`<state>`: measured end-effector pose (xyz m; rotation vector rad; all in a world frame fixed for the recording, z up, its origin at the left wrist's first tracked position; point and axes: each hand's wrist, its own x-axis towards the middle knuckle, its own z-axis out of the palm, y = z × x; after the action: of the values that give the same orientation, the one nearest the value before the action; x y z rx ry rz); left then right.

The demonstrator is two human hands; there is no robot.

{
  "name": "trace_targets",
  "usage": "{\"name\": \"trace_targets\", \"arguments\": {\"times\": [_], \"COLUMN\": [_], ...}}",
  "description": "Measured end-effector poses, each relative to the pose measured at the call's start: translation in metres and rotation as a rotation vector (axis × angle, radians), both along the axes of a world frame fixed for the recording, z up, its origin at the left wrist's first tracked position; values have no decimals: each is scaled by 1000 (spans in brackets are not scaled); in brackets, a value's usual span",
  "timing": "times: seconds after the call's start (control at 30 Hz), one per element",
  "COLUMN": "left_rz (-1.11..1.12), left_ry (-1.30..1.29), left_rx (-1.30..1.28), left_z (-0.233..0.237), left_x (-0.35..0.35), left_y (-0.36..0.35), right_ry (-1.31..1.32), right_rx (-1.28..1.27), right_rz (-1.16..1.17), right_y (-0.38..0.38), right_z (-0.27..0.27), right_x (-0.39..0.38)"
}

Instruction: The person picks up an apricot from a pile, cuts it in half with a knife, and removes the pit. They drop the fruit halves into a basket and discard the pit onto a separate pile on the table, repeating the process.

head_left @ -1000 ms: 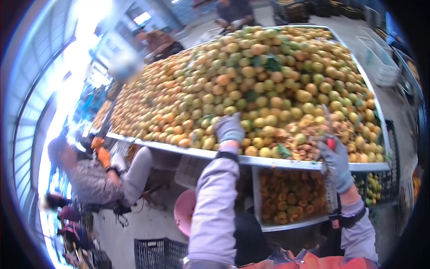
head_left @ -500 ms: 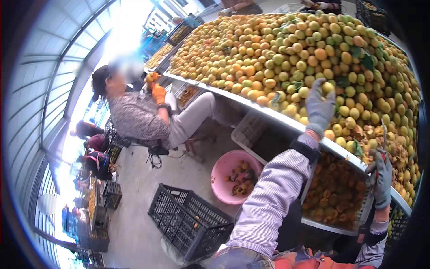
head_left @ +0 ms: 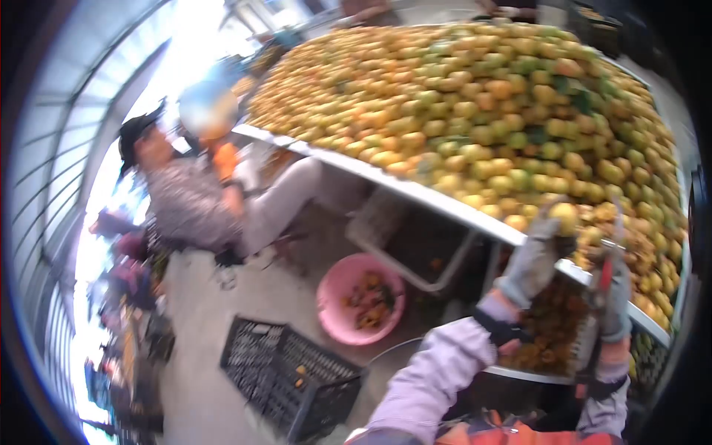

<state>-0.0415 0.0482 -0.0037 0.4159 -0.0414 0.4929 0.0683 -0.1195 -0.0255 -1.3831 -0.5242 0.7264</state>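
Note:
My left hand [head_left: 532, 259], in a grey glove, grips a yellow apricot [head_left: 562, 217] over the front edge of a fruit-laden table. To its right, my right hand [head_left: 617, 297], also gloved, is closed round the red handle of a knife [head_left: 607, 273]; its thin blade points up and away, blurred. Between and behind both hands lie torn, browned apricot pieces [head_left: 589, 245] at the edge of a large heap of whole apricots [head_left: 475, 111]. Below my hands, a crate [head_left: 545, 377] holds many split apricot pieces.
Left of my arms, a pink basin [head_left: 324, 300] with fruit scraps and a black plastic crate [head_left: 256, 371] stand on the floor. A seated person [head_left: 193, 200] with an orange glove works at the table's left side. Other people and crates are farther back.
My left hand has drawn back from the heap toward the table edge with an apricot, close to my right hand. The view has shifted and blurred; the knife stays in my right hand.

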Motion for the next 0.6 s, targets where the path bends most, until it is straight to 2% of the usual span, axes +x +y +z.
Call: {"name": "trace_targets", "arguments": {"times": [0.03, 0.07, 0.1, 0.13, 0.2, 0.27, 0.3, 0.4, 0.6], "left_rz": [-28, -73, -97, -107, -165, -214, -145, -188, -270], "left_ry": [18, -26, 17, 23, 31, 6, 166, 211, 120], "left_rx": [32, 29, -28, -82, -98, -128, -104, -51, 23], "left_z": [-3, 3, -7, -17, -2, 3, 17, 13, 15], "left_x": [-1, -2, -2, -2, -7, -3, -5, -2, 4], "left_y": [-1, -2, -2, -1, -4, -6, -15, -23, -39], "right_ry": [80, 180, 205, 57, 1, 140, 145, 143, 166], "right_rx": [-11, -141, -184, -79, -92, -44, -88, -139, -140], "right_rz": [-5, -124, -74, -23, 224, 175, 152, 120, 99], "right_y": [3, 7, 5, 1, -8, -8, -11, -19, -34], "right_z": [33, 54, 68, 34, 65, 58, 63, 67, 69], "right_x": [-15, -27, -30, -18, -22, -25, -27, -28, -26]}}
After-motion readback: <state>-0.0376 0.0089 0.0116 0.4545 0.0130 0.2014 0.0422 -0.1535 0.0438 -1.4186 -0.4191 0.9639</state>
